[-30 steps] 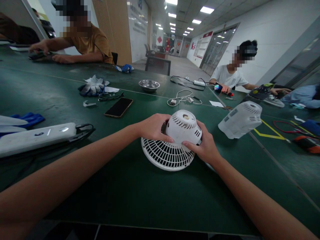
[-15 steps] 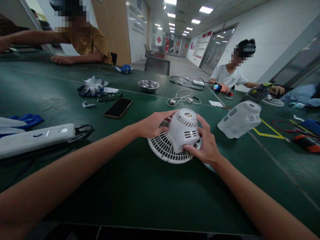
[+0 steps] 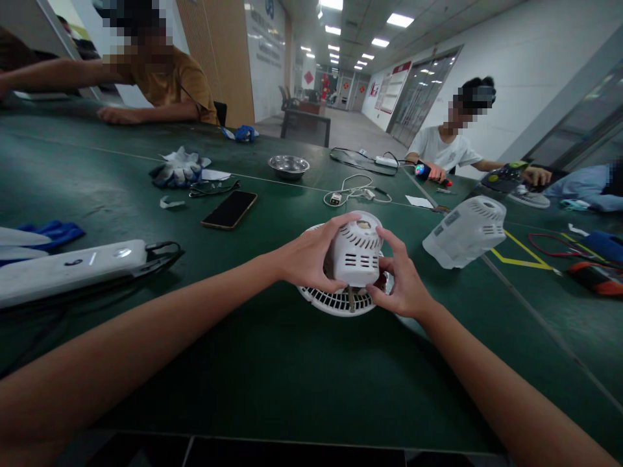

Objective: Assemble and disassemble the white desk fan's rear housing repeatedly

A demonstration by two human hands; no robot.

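Note:
A white slotted fan motor housing (image 3: 359, 256) sits over a round white fan grille (image 3: 324, 301) on the green table. From the left, my left hand (image 3: 314, 254) grips the housing, thumb low at its front edge and fingers near the top. On the other side my right hand (image 3: 402, 282) holds it, with the index finger by its top rim and the thumb at its lower corner. Under the front of the housing a narrow metal-looking part shows above the grille bars. What lies inside is mostly hidden.
A second white plastic cover (image 3: 464, 233) stands to the right. Beyond my hands are a phone (image 3: 230, 209), a metal bowl (image 3: 289, 167), a white cable (image 3: 357, 191) and gloves (image 3: 178, 167). A white power strip (image 3: 73, 272) lies left. Two people sit across the table.
The housing has turned and sits more upright over the grille. My left hand has shifted right, its thumb now at the housing's lower front. The grille shows less on the left.

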